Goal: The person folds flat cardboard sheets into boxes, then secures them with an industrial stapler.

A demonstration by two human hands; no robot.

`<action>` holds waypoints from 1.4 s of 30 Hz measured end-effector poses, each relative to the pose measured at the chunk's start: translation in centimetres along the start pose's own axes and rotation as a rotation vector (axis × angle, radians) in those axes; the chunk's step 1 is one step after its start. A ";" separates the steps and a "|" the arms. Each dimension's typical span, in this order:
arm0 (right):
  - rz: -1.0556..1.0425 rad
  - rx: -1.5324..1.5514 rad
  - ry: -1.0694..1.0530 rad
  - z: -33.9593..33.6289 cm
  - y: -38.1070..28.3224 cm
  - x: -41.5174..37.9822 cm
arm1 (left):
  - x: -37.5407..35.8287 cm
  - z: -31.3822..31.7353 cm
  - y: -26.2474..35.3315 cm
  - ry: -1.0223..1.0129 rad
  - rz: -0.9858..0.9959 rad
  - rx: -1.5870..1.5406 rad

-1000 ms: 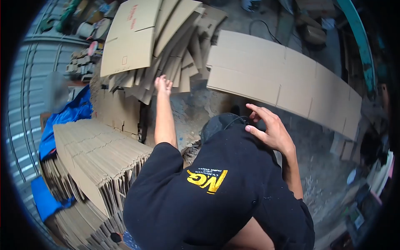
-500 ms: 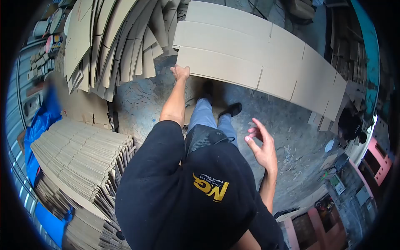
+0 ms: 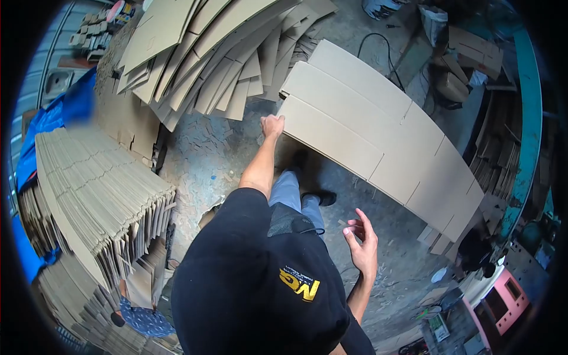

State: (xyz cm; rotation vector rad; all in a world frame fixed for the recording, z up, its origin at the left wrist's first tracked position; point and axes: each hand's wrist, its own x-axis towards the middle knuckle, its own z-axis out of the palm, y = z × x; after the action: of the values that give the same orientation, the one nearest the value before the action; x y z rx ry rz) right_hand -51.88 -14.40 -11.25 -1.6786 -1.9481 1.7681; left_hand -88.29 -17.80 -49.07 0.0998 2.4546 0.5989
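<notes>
A long, flat cardboard sheet point(image 3: 378, 136) with cut slots and creases stretches from the upper middle to the right, above the floor. My left hand point(image 3: 272, 126) grips its near left corner, the fingers bent round the edge. Below the sheet, my right hand point(image 3: 362, 245) hangs in the air with its fingers apart and slightly curled, touching nothing. Another flat layer shows at the sheet's left end; how many layers there are I cannot tell.
Fanned cardboard sheets point(image 3: 236, 53) lean at the upper left. A large cardboard stack point(image 3: 100, 183) stands at left, near a blue tarp point(image 3: 47, 127). A person in a patterned shirt point(image 3: 145, 318) is at lower left. A teal beam point(image 3: 525, 136) and pink frame point(image 3: 507, 299) stand right.
The view has shifted, and the held cardboard sheet appears further right and lower, with my left hand still on its corner. The other person has come into view at lower left.
</notes>
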 end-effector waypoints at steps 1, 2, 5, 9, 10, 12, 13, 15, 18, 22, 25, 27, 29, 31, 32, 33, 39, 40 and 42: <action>0.019 0.012 -0.004 0.0 -0.2 0.0 | 0.0 -0.5 0.5 -0.068 0.033 0.057; 0.038 0.027 -0.005 0.0 -0.4 -0.1 | -0.4 -0.9 1.1 -0.062 0.026 0.053; 0.014 0.011 -0.016 -0.3 -0.8 -0.2 | -1.7 -2.8 4.9 -0.159 0.043 -0.232; -0.024 -0.005 -0.009 -0.8 0.3 -0.5 | -0.7 0.6 3.2 -0.053 0.053 -0.007; -0.028 -0.009 -0.004 -1.0 0.6 -0.8 | -1.0 0.6 2.9 -0.181 0.046 0.111; 0.018 0.021 0.023 -1.2 1.1 -1.4 | -1.7 1.2 2.6 -0.313 0.033 0.233; 0.052 0.027 0.031 -1.2 1.3 -1.7 | -2.2 1.7 2.3 -0.246 0.043 0.219; 0.070 0.001 0.019 -1.2 2.0 -2.4 | -3.2 2.3 2.1 -0.192 0.053 0.207; 0.078 -0.011 0.024 -1.4 3.7 -3.8 | -4.3 2.2 3.1 -0.057 -0.050 0.083; 0.182 0.040 0.066 -1.3 4.5 -4.9 | -4.4 1.0 3.9 -0.013 -0.060 0.197; 0.186 0.085 0.077 -1.0 5.1 -5.3 | -3.9 -1.4 4.1 -0.050 -0.058 0.257; 0.183 0.064 0.074 -0.9 5.1 -5.2 | -1.5 -1.3 1.8 -0.074 0.070 0.238; 0.151 0.070 0.058 -0.8 5.2 -5.0 | -0.1 -2.8 0.3 -0.141 0.358 0.032; 0.110 0.071 0.039 -0.7 5.1 -4.9 | -0.8 -5.9 1.3 -0.304 0.395 -0.103; 0.107 0.081 0.048 -0.7 5.1 -4.7 | -1.5 -7.5 2.4 -0.475 0.426 -0.240; 0.065 0.067 0.043 -0.5 5.3 -4.5 | -2.9 -8.5 3.7 -0.552 0.434 -0.462; -0.101 0.080 0.141 -0.5 3.4 -4.3 | -7.5 -9.5 15.8 -0.816 0.289 -0.617; -0.137 0.072 0.149 -0.7 3.1 -4.3 | -9.7 -8.9 18.1 -0.672 0.296 -0.681; -0.176 0.076 0.178 -0.6 2.7 -4.8 | -10.9 -9.2 21.1 -0.594 0.391 -0.579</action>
State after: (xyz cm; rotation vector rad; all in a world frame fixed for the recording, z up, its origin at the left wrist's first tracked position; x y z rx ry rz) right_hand -47.70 -17.87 -10.07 -1.5302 -1.8646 1.5538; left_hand -86.07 -4.84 -27.29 0.4556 1.6251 1.2249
